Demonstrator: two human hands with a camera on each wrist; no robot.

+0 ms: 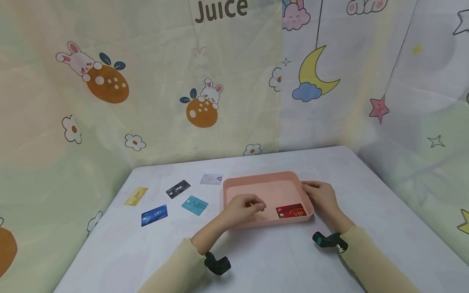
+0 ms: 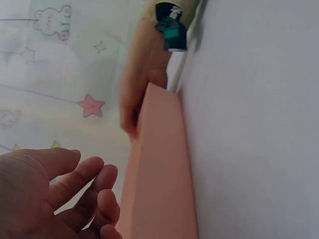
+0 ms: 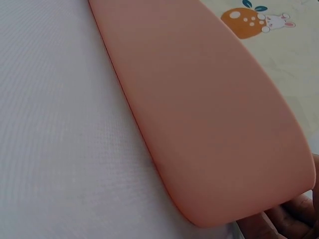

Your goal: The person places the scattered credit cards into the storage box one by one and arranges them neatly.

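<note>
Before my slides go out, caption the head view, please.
Empty left grip by pink tray with red card inside; right grip on the tray's edge; five cards at left.

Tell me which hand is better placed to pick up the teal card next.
Probably the left hand: it is empty and nearer the teal card. The right hand holds the right side of the pink tray.
</note>
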